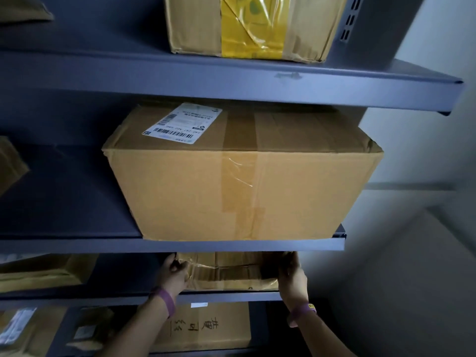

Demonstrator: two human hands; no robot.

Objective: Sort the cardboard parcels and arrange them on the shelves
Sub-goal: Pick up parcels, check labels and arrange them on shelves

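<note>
Cardboard box (231, 273) sits on a low shelf (226, 297), under the big box (242, 173); left hand (175, 274) and right hand (289, 275) grip its two ends; it may snag on the shelf above and slip

You have open deck on the middle shelf (64, 202) left of the large labelled box (239, 181), whose top rises close under the upper shelf (180, 78). Below, the taped parcel (231, 273) sits just under the middle shelf's lip; bare deck separates it from the left parcel (43, 274).
</note>
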